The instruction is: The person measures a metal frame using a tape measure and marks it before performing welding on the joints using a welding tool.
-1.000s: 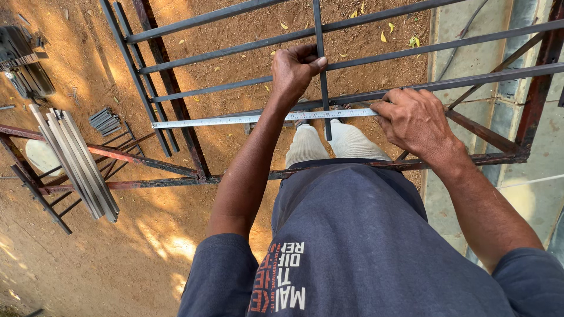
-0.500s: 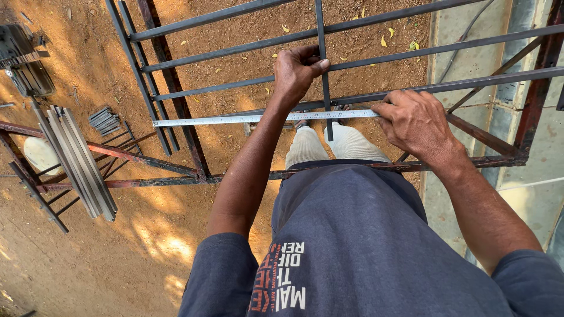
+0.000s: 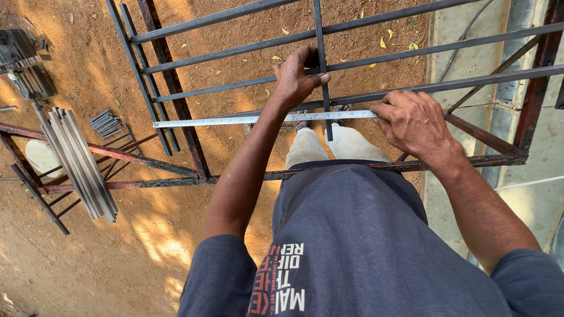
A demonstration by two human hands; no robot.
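Note:
A dark metal grille frame [image 3: 223,85] with several horizontal bars lies raised in front of me. A thin vertical bar [image 3: 320,35] crosses it. My left hand [image 3: 296,76] grips that vertical bar where it meets a horizontal bar. A steel ruler [image 3: 235,120] lies level across the frame. My right hand [image 3: 414,123] pinches the ruler's right end against the bars. My legs and feet show below, between the bars.
A bundle of grey metal strips [image 3: 76,161] rests on a rusty red stand [image 3: 35,191] at the left. Short cut pieces [image 3: 107,122] lie on the dirt. A dark machine [image 3: 23,64] sits at the top left. Concrete paving [image 3: 470,64] runs along the right.
Both hands keep their hold on bar and ruler. The view has shifted only slightly.

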